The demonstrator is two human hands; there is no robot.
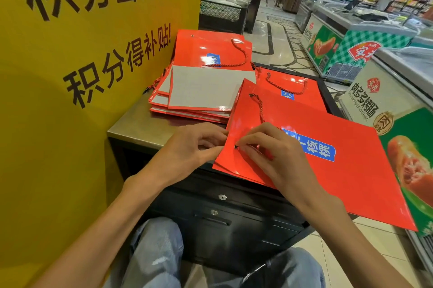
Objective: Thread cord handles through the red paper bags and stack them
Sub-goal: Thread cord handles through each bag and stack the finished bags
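two hands are working on a red bag (328, 166) lying flat and overhanging the near edge of a grey counter (140, 126). the left hand (187, 147) is pinching the bag's edge between thumb and curled fingers. the right hand (269, 154) is pinching a cord (259, 106) end at a small hole (235, 146) near that edge; the cord is running up the bag's face. behind the bag, a stack (201, 91) of finished bags is sitting on the counter, grey undersides showing, with another red bag (293, 91) lying just right of it. left of the counter a yellow wall (58, 76) is rising. black drawers (222, 212) are sitting under the counter. farther right, freezers (351, 37) are lining a tiled shop aisle.
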